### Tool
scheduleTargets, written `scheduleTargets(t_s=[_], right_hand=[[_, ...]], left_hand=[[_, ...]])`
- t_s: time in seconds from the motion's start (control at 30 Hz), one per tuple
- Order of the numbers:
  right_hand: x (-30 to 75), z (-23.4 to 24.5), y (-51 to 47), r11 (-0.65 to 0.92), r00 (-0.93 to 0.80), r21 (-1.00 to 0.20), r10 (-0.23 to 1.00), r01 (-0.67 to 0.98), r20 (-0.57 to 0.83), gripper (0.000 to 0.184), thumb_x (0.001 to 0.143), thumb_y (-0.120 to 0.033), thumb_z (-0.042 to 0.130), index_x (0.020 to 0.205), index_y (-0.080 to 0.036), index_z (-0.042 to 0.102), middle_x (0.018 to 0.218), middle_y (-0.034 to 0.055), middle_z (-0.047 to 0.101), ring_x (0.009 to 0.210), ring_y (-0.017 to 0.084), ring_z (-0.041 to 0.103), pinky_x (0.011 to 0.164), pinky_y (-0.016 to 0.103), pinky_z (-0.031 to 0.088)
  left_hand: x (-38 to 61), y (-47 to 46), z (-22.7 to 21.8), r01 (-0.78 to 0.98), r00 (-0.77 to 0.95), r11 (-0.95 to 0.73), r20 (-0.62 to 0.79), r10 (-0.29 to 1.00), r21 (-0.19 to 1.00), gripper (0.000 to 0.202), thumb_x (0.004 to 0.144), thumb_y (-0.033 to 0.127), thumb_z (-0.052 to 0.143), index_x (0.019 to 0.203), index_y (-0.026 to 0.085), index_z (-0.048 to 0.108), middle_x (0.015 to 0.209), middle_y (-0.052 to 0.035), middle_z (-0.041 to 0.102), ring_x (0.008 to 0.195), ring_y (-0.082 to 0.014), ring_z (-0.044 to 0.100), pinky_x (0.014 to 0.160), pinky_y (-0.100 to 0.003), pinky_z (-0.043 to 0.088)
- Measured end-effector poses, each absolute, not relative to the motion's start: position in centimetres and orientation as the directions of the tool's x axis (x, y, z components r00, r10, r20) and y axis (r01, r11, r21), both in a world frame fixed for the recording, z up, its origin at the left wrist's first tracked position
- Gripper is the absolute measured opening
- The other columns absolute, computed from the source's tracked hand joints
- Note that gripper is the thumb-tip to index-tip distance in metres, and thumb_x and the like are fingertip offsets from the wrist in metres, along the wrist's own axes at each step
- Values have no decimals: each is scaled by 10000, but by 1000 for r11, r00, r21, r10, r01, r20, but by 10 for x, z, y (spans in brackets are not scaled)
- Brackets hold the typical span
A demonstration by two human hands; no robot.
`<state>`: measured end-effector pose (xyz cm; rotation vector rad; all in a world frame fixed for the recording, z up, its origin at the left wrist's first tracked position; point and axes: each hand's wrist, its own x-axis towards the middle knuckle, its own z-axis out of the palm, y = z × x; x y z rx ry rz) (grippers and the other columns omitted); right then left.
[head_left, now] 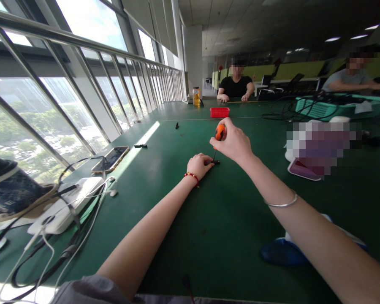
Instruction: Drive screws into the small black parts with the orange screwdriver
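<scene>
My right hand (236, 141) is closed around the orange and black handle of a screwdriver (221, 132). The screwdriver stands nearly upright, its thin shaft reaching down to a small black part (215, 162) on the green table (164, 202). With its fingers closed on the left end of that part, my left hand (200, 166) rests on the tabletop. Whether the tip sits in a screw is too small to tell. Farther left lie another small black piece (141, 146) and, toward the back, a tiny black piece (177, 125).
A red tray (219, 112) stands ahead, near a jar of yellow liquid (196, 97). At left are a phone (111, 159), a white power strip (66, 204) and tangled cables. A teal basket (318, 110) and a blue-white item (283, 252) lie right. Two people sit beyond.
</scene>
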<state>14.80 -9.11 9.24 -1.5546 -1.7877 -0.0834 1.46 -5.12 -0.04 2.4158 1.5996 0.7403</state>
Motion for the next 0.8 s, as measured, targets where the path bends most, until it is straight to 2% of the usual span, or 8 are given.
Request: scheduleTargets(t_s=[0.13, 0.23, 0.3, 0.37, 0.5, 0.6, 0.7, 0.8], right_hand=[[148, 90, -89, 209, 55, -407, 835, 889, 548, 379, 739, -596, 495, 857, -238, 532, 703, 34, 615, 661, 226, 558, 521, 289, 328], [148, 88, -86, 227, 43, -426, 842, 876, 538, 254, 749, -497, 520, 774, -244, 534, 720, 17, 620, 682, 208, 563, 525, 276, 330], [148, 88, -86, 242, 40, -428, 832, 871, 553, 185, 716, -392, 560, 835, -252, 532, 756, 6, 628, 687, 201, 563, 527, 272, 330], [148, 89, -88, 252, 39, -429, 825, 868, 564, 261, 685, -345, 581, 921, -256, 514, 782, 5, 630, 687, 204, 561, 526, 274, 331], [147, 91, -91, 228, 61, -415, 814, 881, 577, 384, 703, -499, 569, 979, -243, 494, 766, 30, 624, 698, 233, 566, 531, 290, 344], [147, 88, -88, 212, 67, -401, 813, 891, 578, 367, 732, -582, 516, 871, -242, 524, 703, 30, 612, 682, 233, 568, 536, 292, 347], [148, 86, -85, 250, 37, -413, 818, 876, 574, 217, 763, -464, 513, 786, -249, 531, 713, 16, 620, 695, 218, 572, 537, 281, 344], [148, 87, -86, 246, 52, -425, 814, 871, 578, 211, 711, -360, 559, 893, -258, 527, 750, 15, 624, 690, 224, 568, 532, 284, 347]], left_hand=[[15, -51, -1, 822, 307, -419, 320, 896, 386, 192, 781, 304, 609, 919, 217, 710, 835, -28, 613, 798, -171, 576, 700, -271, 460], [15, -52, 0, 822, 306, -418, 320, 897, 386, 193, 780, 302, 611, 923, 218, 710, 831, -25, 616, 797, -169, 576, 703, -268, 461], [15, -52, 0, 822, 305, -418, 321, 896, 386, 191, 778, 300, 613, 921, 218, 710, 829, -25, 616, 796, -169, 575, 710, -269, 461], [15, -51, 0, 821, 308, -421, 324, 895, 384, 190, 776, 301, 615, 918, 217, 710, 827, -25, 615, 797, -169, 576, 714, -269, 461], [15, -50, -1, 819, 306, -420, 323, 896, 390, 191, 772, 302, 618, 918, 219, 709, 827, -24, 618, 797, -170, 577, 709, -268, 459], [15, -50, -3, 816, 301, -418, 325, 896, 398, 191, 771, 303, 616, 915, 221, 711, 828, -22, 618, 796, -168, 574, 700, -264, 458], [15, -49, -3, 815, 301, -420, 328, 895, 399, 191, 773, 306, 614, 913, 222, 712, 829, -22, 617, 791, -167, 572, 689, -262, 457], [15, -49, -3, 816, 301, -419, 326, 896, 398, 193, 771, 305, 617, 915, 219, 713, 829, -23, 617, 790, -169, 572, 693, -265, 456]])
